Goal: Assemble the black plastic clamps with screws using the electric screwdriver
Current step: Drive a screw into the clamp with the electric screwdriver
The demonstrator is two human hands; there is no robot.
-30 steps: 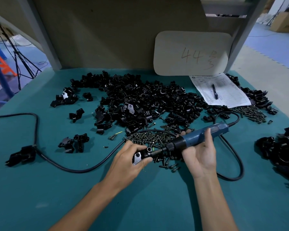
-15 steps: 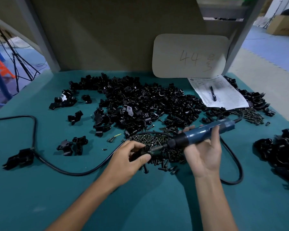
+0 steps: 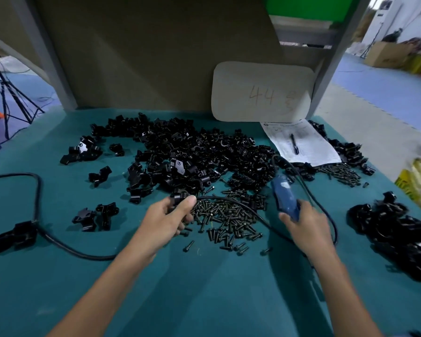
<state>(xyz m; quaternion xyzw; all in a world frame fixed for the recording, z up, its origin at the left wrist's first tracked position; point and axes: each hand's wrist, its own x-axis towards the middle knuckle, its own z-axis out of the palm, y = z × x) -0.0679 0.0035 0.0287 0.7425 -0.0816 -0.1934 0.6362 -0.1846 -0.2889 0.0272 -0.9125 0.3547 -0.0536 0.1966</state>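
Clamp (image 3: pixel 178 196) in left hand (image 3: pixel 165 221), screwdriver (image 3: pixel 283 197) in right hand (image 3: pixel 308 228), well apart.

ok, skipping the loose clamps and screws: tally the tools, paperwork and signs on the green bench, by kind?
blue electric screwdriver, held in the right hand: 1
black pen: 1
white printed paper sheet: 1
beige rounded board marked 44: 1
Total: 4
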